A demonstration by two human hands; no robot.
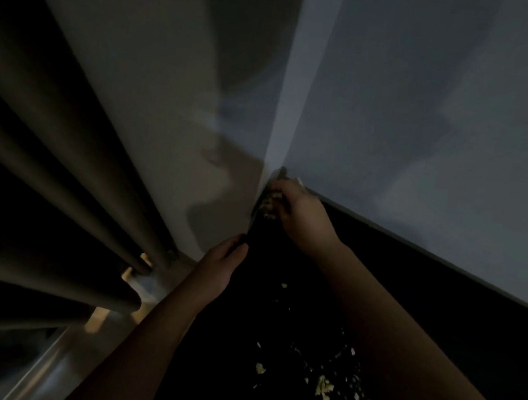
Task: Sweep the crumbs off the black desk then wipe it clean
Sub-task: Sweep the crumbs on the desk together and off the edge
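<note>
Dimly, curtain folds point(54, 185) hang left of the black desk point(423, 273). At its far corner, hemmed by walls point(418, 117), my right hand point(299, 210) curls beside piled crumbs point(268, 205), my left hand point(220, 265) at the edge; either grip, I cannot tell.

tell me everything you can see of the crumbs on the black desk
The crumbs are pale yellowish flakes of uneven size, lying loose on the black desk. Most are scattered near the front, between the forearms. One sits alone further back. A tight heap is packed into the far corner, beside the fingers of the right hand. Whether they touch it is too dark to tell.
</note>
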